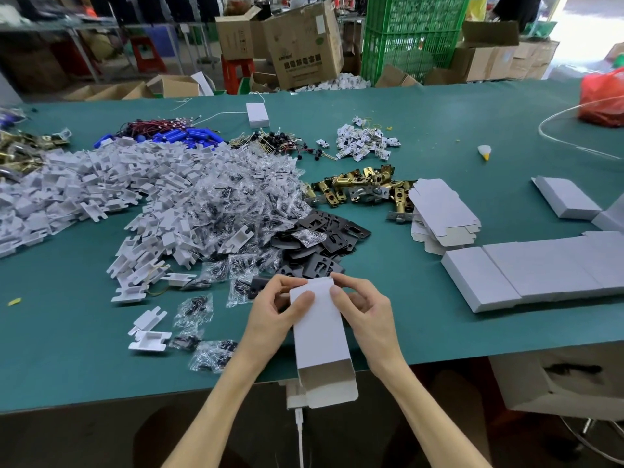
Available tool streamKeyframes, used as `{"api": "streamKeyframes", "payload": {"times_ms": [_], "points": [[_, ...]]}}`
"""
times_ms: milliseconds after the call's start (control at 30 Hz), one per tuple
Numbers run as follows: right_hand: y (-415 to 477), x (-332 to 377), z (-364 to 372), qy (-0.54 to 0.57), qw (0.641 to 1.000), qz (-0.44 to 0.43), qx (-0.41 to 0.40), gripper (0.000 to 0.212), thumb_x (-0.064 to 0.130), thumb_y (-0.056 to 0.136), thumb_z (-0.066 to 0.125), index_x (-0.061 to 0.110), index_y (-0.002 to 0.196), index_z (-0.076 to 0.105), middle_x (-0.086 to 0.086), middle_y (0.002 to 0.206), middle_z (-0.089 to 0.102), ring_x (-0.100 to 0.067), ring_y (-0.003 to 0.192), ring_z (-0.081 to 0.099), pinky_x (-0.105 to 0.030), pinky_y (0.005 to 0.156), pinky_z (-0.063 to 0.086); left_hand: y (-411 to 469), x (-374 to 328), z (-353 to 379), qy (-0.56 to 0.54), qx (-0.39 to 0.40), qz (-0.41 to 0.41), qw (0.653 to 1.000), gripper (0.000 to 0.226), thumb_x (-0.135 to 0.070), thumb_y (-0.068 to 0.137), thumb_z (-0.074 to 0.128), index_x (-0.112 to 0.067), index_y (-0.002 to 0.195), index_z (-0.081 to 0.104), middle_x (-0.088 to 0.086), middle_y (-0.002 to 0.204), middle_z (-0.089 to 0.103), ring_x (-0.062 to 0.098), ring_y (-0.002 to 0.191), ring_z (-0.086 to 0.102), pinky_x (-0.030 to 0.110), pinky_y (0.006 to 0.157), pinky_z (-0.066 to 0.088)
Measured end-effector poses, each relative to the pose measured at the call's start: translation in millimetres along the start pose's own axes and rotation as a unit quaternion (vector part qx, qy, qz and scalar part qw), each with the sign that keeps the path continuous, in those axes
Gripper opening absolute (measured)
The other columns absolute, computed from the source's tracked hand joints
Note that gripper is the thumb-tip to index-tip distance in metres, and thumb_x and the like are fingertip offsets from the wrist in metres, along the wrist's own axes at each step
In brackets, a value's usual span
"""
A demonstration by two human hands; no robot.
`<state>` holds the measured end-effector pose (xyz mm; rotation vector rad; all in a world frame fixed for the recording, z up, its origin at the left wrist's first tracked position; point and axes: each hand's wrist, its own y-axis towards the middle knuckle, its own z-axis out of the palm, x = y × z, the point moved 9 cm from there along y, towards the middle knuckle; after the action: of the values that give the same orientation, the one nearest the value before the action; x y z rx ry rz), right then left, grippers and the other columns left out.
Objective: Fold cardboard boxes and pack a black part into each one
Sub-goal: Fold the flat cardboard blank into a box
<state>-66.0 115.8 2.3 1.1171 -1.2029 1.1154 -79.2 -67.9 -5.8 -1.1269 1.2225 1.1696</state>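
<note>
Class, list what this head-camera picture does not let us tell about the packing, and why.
All in the head view:
1. Whether anything is inside the white box; its walls hide the inside.
2. The box's far end; the left hand and right hand cover most of it.
3. What the clear bags hold; too small, blurred.
4. How far the row of folded boxes runs; the right edge cuts it.

Hands: two, my left hand (280,305) and my right hand (361,309), holding one white carton (319,336) between them.
Closed cartons: one row (540,271) at my right, seams too faint to count, and one single carton (567,197) behind it.
Flat blanks (442,211): one stack.
Black plates (324,238), white trays (101,190), screw bags (236,204), brass latches (364,187): one heap each, too many to count.
Glue bottle (484,152): one.
Red bag (602,96): one.
</note>
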Motion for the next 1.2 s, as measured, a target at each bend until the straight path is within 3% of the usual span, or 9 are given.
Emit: {"api": "streamKeyframes", "payload": {"times_ms": [267, 400, 533, 667, 800, 867, 1000, 1067, 1200], "points": [[2.2, 3.2, 0.7, 0.089, 0.996, 0.017, 0.024, 0.037, 0.039, 0.092, 0.068, 0.022, 0.125, 0.071, -0.004, 0.112, 0.076, -0.024, 0.099, 0.073, -0.032, 0.08, 0.06, 1.9, 5.7, -15.5, -0.066, -0.065, -0.017, 0.996, 0.054, -0.042, 0.076, 0.088, -0.009, 0.113, 0.069, 0.003, 0.1, 0.078, 0.014, 0.088, 0.072, 0.027, 0.069, 0.059], [2.9, -3.6, 1.6, 0.138, 0.988, 0.066, 0.023, 0.062, 0.067, 0.096, 0.045, 0.017, 0.118, 0.076, -0.011, 0.11, 0.076, -0.024, 0.098, 0.073, -0.03, 0.082, 0.057, 3.8, 13.5, -34.6, -0.216, -0.143, -0.021, 0.966, 0.041, -0.03, 0.086, 0.078, -0.006, 0.115, 0.063, -0.002, 0.097, 0.077, 0.014, 0.09, 0.073, 0.029, 0.069, 0.061], [-0.1, -0.7, 14.3, 0.091, 0.992, 0.041, 0.071, 0.08, 0.088, 0.079, 0.047, 0.019, 0.109, 0.076, -0.016, 0.1, 0.074, -0.023, 0.085, 0.069, -0.031, 0.074, 0.057, -2.6, 9.7, -50.9, -0.209, -0.229, 0.015, 0.951, 0.051, -0.035, 0.083, 0.078, -0.011, 0.123, 0.057, 0.004, 0.115, 0.073, 0.017, 0.103, 0.073, 0.033, 0.077, 0.064], [0.3, 4.3, 16.7, 0.0, 0.998, -0.005, 0.06, 0.031, 0.061, 0.087, 0.068, 0.036, 0.104, 0.061, 0.001, 0.091, 0.064, -0.018, 0.069, 0.065, -0.021, 0.066, 0.053, -12.1, 3.2, -60.1, -0.203, -0.281, 0.058, 0.936, 0.052, -0.035, 0.082, 0.078, -0.021, 0.122, 0.048, 0.004, 0.123, 0.07, 0.021, 0.113, 0.071, 0.036, 0.088, 0.063], [2.1, -1.3, 1.6, -0.1, 0.993, -0.02, -0.055, 0.023, 0.031, 0.092, 0.074, 0.03, 0.108, 0.056, -0.003, 0.108, 0.052, -0.012, 0.088, 0.059, -0.025, 0.069, 0.055, -8.7, -2.0, -50.5, -0.17, -0.232, 0.065, 0.956, 0.063, -0.032, 0.086, 0.076, -0.017, 0.141, 0.049, 0.003, 0.132, 0.069, 0.022, 0.119, 0.07, 0.042, 0.094, 0.061], [0.0, 2.6, -9.2, -0.101, 0.988, -0.038, -0.113, 0.024, 0.023, 0.093, 0.073, 0.031, 0.109, 0.057, 0.0, 0.113, 0.049, 0.002, 0.095, 0.056, -0.015, 0.079, 0.051, -6.7, -4.0, -42.6, -0.141, -0.197, 0.066, 0.968, 0.061, -0.034, 0.087, 0.076, -0.016, 0.141, 0.053, 0.001, 0.129, 0.072, 0.022, 0.118, 0.07, 0.04, 0.093, 0.062], [-0.5, 3.0, -11.2, -0.035, 0.992, -0.038, -0.112, 0.035, 0.025, 0.1, 0.063, 0.042, 0.13, 0.054, 0.008, 0.123, 0.048, 0.014, 0.111, 0.051, 0.0, 0.089, 0.042, -2.6, -5.5, -25.8, -0.166, -0.127, 0.057, 0.976, 0.074, -0.042, 0.087, 0.082, -0.01, 0.146, 0.05, 0.005, 0.131, 0.07, 0.027, 0.12, 0.069, 0.04, 0.091, 0.062], [0.7, -0.8, -13.1, -0.014, 0.993, -0.029, -0.11, 0.045, 0.031, 0.104, 0.054, 0.045, 0.146, 0.044, 0.015, 0.133, 0.046, 0.014, 0.122, 0.048, -0.004, 0.099, 0.039, -1.4, -9.2, -22.3, -0.188, -0.101, 0.064, 0.975, 0.069, -0.039, 0.087, 0.084, -0.016, 0.144, 0.053, 0.008, 0.13, 0.069, 0.03, 0.116, 0.07, 0.046, 0.087, 0.063], [6.7, -17.3, -20.0, 0.053, 0.992, 0.024, -0.116, 0.053, 0.029, 0.109, 0.045, 0.036, 0.159, 0.028, 0.02, 0.151, 0.041, 0.016, 0.131, 0.043, -0.033, 0.122, 0.031, -1.9, -12.3, -25.1, -0.168, -0.11, 0.088, 0.976, 0.035, -0.017, 0.091, 0.073, -0.028, 0.124, 0.065, 0.01, 0.122, 0.07, 0.034, 0.104, 0.073, 0.048, 0.075, 0.065]]}}
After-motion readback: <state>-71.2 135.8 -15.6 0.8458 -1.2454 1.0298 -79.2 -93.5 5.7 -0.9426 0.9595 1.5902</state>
